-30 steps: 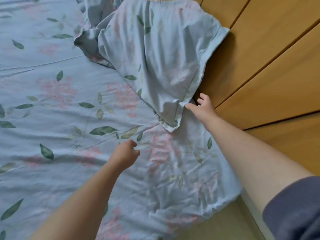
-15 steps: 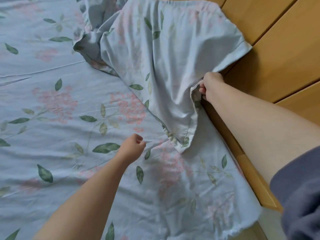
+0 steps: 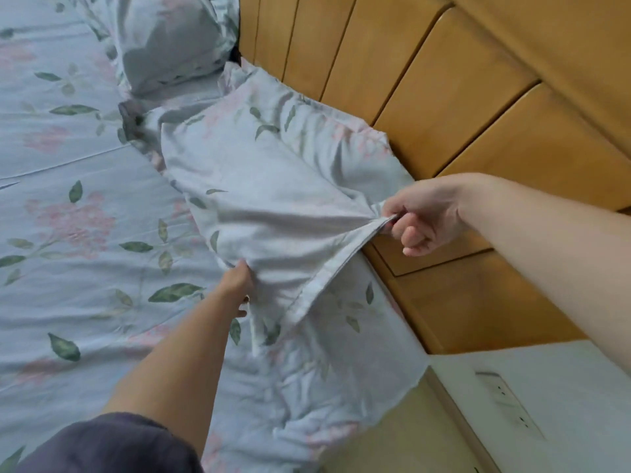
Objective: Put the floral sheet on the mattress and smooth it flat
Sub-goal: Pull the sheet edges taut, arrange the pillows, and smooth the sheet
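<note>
The floral sheet [image 3: 85, 206] lies spread over the bed, covering the mattress completely, with its near right corner rumpled and hanging off the edge. A turned-back flap [image 3: 273, 213] of the same cloth is lifted above it. The right hand [image 3: 423, 223] pinches the flap's hem between thumb and curled fingers, beside the wooden headboard [image 3: 461, 107]. The left hand [image 3: 237, 285] meets the flap's near edge, its fingers mostly covered by cloth, so their grip cannot be told. A matching pillow [image 3: 170, 39] is cut off at the far edge. A dark sleeve [image 3: 112, 445] shows blurred at the near edge.
</note>
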Motion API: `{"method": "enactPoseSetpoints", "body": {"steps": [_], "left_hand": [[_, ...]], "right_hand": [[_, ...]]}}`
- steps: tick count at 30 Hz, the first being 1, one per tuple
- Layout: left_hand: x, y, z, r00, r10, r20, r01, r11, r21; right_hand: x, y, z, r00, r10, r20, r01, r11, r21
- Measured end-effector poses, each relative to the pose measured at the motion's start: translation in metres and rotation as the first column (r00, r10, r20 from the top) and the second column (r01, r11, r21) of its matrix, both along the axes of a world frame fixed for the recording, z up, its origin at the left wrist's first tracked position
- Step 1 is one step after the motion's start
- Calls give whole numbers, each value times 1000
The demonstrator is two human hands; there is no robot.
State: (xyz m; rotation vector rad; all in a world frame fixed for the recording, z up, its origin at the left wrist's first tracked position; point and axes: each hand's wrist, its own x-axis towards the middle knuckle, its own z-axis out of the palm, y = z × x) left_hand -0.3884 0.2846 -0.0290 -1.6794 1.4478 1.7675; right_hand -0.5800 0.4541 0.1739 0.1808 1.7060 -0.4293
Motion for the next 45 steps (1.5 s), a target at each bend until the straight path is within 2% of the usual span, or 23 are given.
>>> {"method": "enactPoseSetpoints", "body": {"steps": [3,5,8,12,16,19,21,23,26,28,31,33,35,37,39,41,42,43,45], "left_hand": [[0,15,5,992,123,-24,-120,988,98],[1,20,1,993,113,-16,-112,990,80],[5,20,-12,990,134,46,-133,991,-27],[8,19,-38,989,137,60,-130,986,-106],[4,13,-77,975,220,34,-214,968,-130],[-6,16,-93,975,222,-19,-222,970,-97],[-12,21,-96,975,199,-95,-213,963,-165],[-15,23,-90,975,144,-168,-185,947,-262],[-14,19,-66,973,96,-212,-179,890,-420],[-12,14,-48,953,136,-271,-264,812,-520],[-6,18,-24,895,129,-428,-390,692,-608],[3,25,-16,888,63,-456,-381,657,-650],[18,38,-21,919,-29,-394,-284,645,-709],[29,49,-34,954,-100,-284,-155,644,-749],[38,48,-61,978,-91,-188,-76,684,-726],[40,43,-77,993,20,-120,-83,831,-550],[38,41,-82,990,82,-114,-124,891,-436],[33,41,-83,984,109,-139,-154,919,-363],[17,43,-68,965,98,-244,-195,890,-413]], "right_hand": [[15,16,-10,938,318,-140,-290,938,190],[21,25,-26,880,421,-222,-359,893,272],[26,29,-61,833,374,-408,-291,923,253],[22,30,-110,582,431,-689,-395,891,223],[10,33,-158,521,330,-787,-351,924,154],[8,26,-191,562,190,-805,-279,960,32],[7,19,-204,631,93,-770,-199,979,-46],[9,14,-207,650,60,-758,-154,987,-54],[4,12,-202,572,23,-820,-93,995,-37],[3,10,-196,498,-4,-867,-65,997,-41],[9,12,-193,444,59,-894,-112,994,10],[16,19,-197,483,186,-856,-176,978,113],[22,29,-202,536,326,-779,-231,944,236],[25,39,-212,574,372,-730,-239,928,285],[29,39,-219,531,346,-774,-222,938,267],[33,35,-231,467,249,-848,-225,961,158],[33,33,-236,490,197,-849,-234,968,90],[33,31,-243,556,142,-819,-224,974,17],[29,29,-255,702,40,-711,-157,983,-99]]}}
